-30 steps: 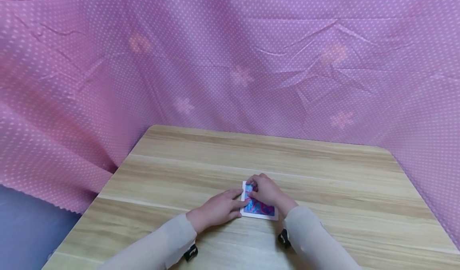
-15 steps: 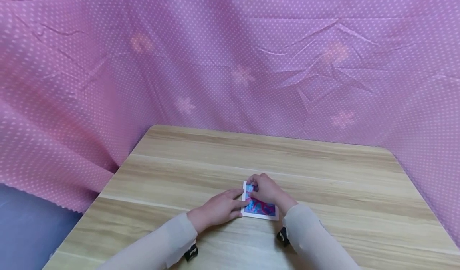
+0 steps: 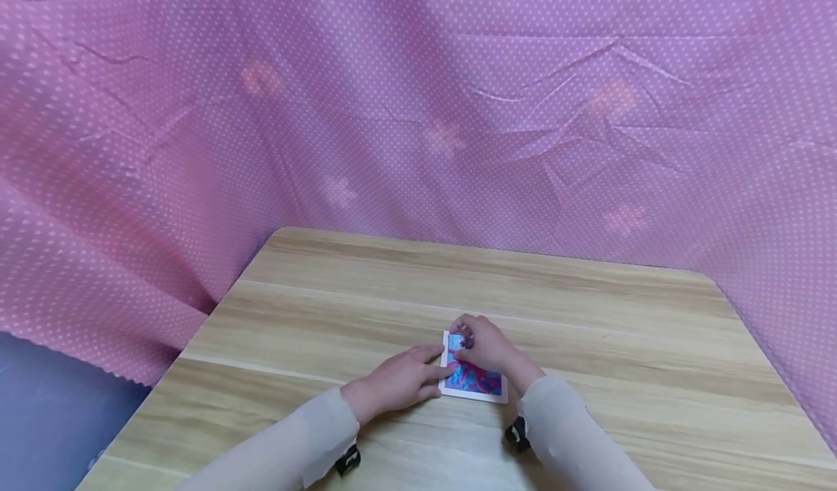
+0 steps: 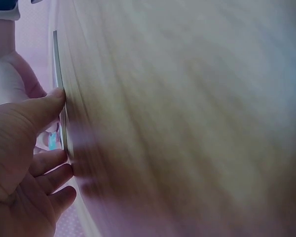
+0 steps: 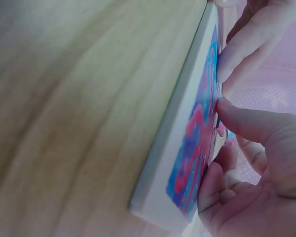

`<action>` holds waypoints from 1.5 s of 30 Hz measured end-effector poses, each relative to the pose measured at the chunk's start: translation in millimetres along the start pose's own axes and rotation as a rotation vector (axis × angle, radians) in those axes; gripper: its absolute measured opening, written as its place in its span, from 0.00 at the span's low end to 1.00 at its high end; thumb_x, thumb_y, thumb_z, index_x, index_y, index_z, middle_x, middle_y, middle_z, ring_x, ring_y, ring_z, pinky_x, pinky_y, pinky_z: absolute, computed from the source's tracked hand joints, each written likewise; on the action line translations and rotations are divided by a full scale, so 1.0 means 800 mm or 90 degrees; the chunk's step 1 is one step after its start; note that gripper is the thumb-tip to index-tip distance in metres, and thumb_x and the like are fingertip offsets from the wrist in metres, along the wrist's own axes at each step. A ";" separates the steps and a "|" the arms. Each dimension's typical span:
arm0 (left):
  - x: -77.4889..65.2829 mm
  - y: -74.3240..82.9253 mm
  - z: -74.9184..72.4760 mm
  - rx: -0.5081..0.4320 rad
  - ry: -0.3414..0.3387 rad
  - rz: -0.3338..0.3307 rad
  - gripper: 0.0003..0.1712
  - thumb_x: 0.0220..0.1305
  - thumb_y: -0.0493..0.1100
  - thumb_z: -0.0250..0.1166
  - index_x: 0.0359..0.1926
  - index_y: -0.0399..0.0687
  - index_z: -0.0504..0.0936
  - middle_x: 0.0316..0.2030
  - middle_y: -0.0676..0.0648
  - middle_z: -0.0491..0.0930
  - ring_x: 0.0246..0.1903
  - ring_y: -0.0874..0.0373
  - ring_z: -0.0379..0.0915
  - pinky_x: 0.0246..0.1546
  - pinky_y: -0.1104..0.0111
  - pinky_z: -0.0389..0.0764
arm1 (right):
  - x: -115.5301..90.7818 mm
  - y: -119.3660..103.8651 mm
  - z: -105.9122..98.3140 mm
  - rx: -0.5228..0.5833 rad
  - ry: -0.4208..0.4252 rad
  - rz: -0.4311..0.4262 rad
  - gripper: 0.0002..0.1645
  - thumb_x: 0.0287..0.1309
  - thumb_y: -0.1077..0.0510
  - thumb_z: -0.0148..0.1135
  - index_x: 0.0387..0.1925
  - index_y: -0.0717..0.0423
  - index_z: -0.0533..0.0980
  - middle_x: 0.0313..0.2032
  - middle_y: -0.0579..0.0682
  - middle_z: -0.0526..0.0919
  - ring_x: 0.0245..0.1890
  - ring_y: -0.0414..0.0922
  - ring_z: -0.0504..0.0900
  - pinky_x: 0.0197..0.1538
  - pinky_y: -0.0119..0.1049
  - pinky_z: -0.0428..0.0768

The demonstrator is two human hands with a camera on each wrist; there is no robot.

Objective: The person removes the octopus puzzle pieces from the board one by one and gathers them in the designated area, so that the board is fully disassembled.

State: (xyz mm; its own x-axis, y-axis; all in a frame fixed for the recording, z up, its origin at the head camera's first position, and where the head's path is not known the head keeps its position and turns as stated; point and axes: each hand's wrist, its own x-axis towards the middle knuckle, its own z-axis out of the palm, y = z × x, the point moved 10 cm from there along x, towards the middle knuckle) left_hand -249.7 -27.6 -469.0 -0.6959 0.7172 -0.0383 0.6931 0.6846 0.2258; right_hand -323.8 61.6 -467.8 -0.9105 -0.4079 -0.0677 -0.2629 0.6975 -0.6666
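Observation:
A small flat puzzle board [image 3: 476,396], white-bordered with a blue and pink swirled picture, lies on the wooden table in the head view. My left hand [image 3: 397,379] reaches in from the left, its extended fingers touching the board's left edge and one finger lying over the picture. Over the upper left part of the picture, my right hand [image 3: 492,349] pinches a small dark purple puzzle piece [image 3: 467,343] between curled fingers and thumb. In the right wrist view, the thumb of my right hand [image 5: 271,163] meets the picture surface of the board [image 5: 173,126]; the piece is mostly hidden there.
The light wooden table [image 3: 366,273] extends around the board on all sides. Behind it and along both sides hangs a pink dotted curtain [image 3: 418,113]. A black strap [image 3: 348,460] shows at the left wrist and another black strap [image 3: 517,433] at the right.
My right fingers shift slightly at the board's upper left, and more light blue shows beneath them. The left hand stays in place.

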 end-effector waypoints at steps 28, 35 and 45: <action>0.005 -0.006 0.001 -0.022 -0.027 -0.042 0.26 0.68 0.56 0.57 0.66 0.61 0.70 0.70 0.46 0.58 0.68 0.51 0.53 0.65 0.59 0.60 | -0.020 0.060 -0.069 0.178 0.032 0.045 0.09 0.62 0.65 0.59 0.42 0.53 0.79 0.35 0.50 0.78 0.38 0.47 0.76 0.38 0.37 0.78; 0.007 -0.007 0.000 -0.018 -0.026 -0.048 0.26 0.68 0.56 0.57 0.65 0.61 0.70 0.70 0.46 0.58 0.68 0.52 0.53 0.65 0.60 0.59 | -0.031 0.083 -0.091 0.176 0.036 0.059 0.09 0.61 0.65 0.60 0.43 0.57 0.78 0.34 0.52 0.77 0.37 0.47 0.76 0.37 0.36 0.78; 0.011 -0.011 0.000 -0.003 -0.026 -0.049 0.27 0.67 0.55 0.57 0.66 0.61 0.70 0.70 0.46 0.58 0.68 0.52 0.53 0.66 0.61 0.58 | -0.041 0.111 -0.101 0.160 0.024 0.066 0.09 0.60 0.66 0.60 0.43 0.61 0.78 0.32 0.50 0.79 0.36 0.46 0.75 0.35 0.35 0.76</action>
State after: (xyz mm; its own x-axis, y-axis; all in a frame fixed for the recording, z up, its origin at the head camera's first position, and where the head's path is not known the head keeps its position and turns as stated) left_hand -261.9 -27.1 -471.4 -0.7392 0.6667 -0.0950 0.6366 0.7378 0.2245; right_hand -343.1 184.4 -464.6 -0.9406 -0.3171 -0.1208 -0.0846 0.5639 -0.8215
